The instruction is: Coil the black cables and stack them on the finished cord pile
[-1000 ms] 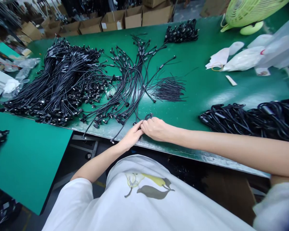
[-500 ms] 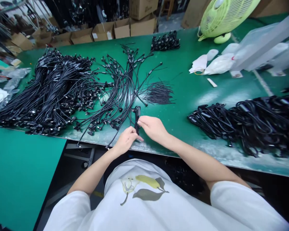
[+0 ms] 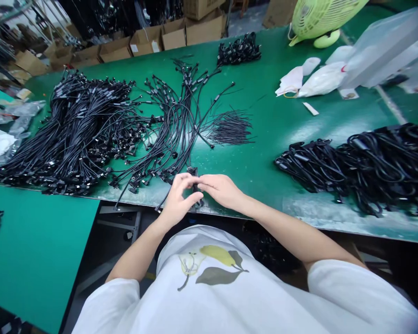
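Lower now than half a second ago, my left hand (image 3: 179, 199) and right hand (image 3: 221, 189) both pinch a folded black cable (image 3: 195, 183) at the table (image 3: 264, 153) edge.

Bare green table (image 3: 264, 153) lies open ahead of the hands, a wide lane between the loose cables (image 3: 170, 134) on the left and the coiled bundles (image 3: 362, 167) on the right. The big cable heap (image 3: 80, 130) blocks the far left. Thin ties (image 3: 230, 127) sit mid-lane; bags (image 3: 320, 79) and fan (image 3: 320, 18) crowd the far right.
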Available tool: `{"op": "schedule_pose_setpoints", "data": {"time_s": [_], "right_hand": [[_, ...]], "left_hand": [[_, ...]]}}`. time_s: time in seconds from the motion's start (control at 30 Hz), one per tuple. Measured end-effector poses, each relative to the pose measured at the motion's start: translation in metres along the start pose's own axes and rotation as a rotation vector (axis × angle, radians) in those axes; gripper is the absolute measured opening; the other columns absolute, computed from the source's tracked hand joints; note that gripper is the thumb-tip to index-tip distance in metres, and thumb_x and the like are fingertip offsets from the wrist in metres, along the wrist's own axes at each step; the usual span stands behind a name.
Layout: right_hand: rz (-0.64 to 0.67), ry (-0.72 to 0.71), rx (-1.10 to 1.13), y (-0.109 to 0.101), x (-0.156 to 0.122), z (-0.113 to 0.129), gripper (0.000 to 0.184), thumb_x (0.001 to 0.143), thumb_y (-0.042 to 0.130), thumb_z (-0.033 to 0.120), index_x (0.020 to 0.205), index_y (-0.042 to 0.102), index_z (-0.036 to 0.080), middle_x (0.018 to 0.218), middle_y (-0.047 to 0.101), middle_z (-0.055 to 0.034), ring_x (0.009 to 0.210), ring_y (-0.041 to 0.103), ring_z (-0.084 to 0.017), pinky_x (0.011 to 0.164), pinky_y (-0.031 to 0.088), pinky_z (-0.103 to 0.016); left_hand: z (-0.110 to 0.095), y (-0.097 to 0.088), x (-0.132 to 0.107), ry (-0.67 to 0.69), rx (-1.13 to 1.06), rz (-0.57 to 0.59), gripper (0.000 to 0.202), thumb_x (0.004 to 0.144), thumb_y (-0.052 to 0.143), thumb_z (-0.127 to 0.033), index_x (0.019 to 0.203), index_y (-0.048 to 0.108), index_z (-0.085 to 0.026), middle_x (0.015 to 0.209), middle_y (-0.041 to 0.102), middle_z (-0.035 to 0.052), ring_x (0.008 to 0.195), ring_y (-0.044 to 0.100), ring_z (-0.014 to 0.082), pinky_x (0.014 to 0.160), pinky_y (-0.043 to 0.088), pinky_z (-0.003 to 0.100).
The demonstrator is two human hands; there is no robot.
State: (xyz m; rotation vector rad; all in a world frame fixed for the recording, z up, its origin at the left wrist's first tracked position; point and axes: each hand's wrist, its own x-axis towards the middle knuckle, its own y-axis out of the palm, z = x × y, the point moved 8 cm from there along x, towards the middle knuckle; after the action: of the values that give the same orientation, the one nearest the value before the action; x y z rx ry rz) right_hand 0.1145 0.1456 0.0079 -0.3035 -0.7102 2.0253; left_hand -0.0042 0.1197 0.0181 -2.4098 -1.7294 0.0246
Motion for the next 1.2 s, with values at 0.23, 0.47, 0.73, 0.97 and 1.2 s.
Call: {"op": "schedule_pose_setpoints", "data": {"time_s": [0.23, 0.47, 0.73, 0.97, 1.2], "right_hand": [[-0.201, -0.023, 0.025, -0.005, -0.007, 0.007, 0.03, 0.097, 0.041, 0.031, 0.076, 0.055, 0.015, 0.077, 0.058, -0.0038, 0.072, 0.05, -0.013, 0.069, 0.034, -0.026], [0.115, 0.376, 0.898, 0.031, -0.013, -0.023, 0.056, 0.076, 0.06, 0.066, 0.066, 0.035, 0.017, 0.056, 0.025, 0.0042, 0.048, 0.02, -0.007, 0.046, 0.017, -0.023], [-0.393, 0.188, 0.536, -0.036, -0.015, -0.028, 0.057, 0.071, 0.074, 0.049, 0.113, 0.053, 0.017, 0.109, 0.058, -0.0097, 0.095, 0.057, -0.017, 0.081, 0.047, -0.03], [-0.454, 0.24, 0.973, -0.016, -0.011, -0.009, 0.037, 0.078, 0.071, 0.037, 0.093, 0.041, 0.02, 0.075, 0.053, 0.0019, 0.05, 0.052, -0.011, 0.033, 0.029, -0.018], [-0.561, 0.243, 0.953, -0.021, -0.027, -0.005, 0.039, 0.073, 0.072, 0.023, 0.096, 0.04, 0.02, 0.082, 0.049, 0.0036, 0.047, 0.039, -0.002, 0.039, 0.033, -0.017]], "left_hand": [[0.045, 0.024, -0.007, -0.246, -0.355, -0.055, 0.058, 0.088, 0.062, -0.04, 0.138, 0.041, -0.018, 0.147, 0.04, 0.0138, 0.135, 0.041, 0.0233, 0.112, 0.035, 0.036], [0.019, 0.03, -0.003, -0.031, -0.044, 0.0, 0.047, 0.097, 0.048, -0.034, 0.14, 0.043, -0.014, 0.146, 0.043, 0.0149, 0.138, 0.039, 0.0207, 0.118, 0.025, 0.036], [0.042, 0.046, -0.002, -0.353, -0.529, 0.06, 0.047, 0.088, 0.061, -0.046, 0.122, 0.047, -0.017, 0.08, 0.058, 0.0012, 0.056, 0.051, 0.006, 0.049, 0.04, 0.016], [0.041, 0.083, -0.008, -0.647, -0.755, 0.094, 0.075, 0.072, 0.042, -0.088, 0.081, 0.052, -0.014, 0.043, 0.024, -0.0088, 0.032, 0.011, 0.0034, 0.03, 0.008, 0.018], [0.053, 0.102, -0.012, -0.832, -0.741, -0.082, 0.061, 0.089, 0.041, -0.07, 0.061, 0.038, -0.016, 0.038, 0.016, -0.0074, 0.029, 0.012, 0.0041, 0.031, 0.008, 0.018]]}}
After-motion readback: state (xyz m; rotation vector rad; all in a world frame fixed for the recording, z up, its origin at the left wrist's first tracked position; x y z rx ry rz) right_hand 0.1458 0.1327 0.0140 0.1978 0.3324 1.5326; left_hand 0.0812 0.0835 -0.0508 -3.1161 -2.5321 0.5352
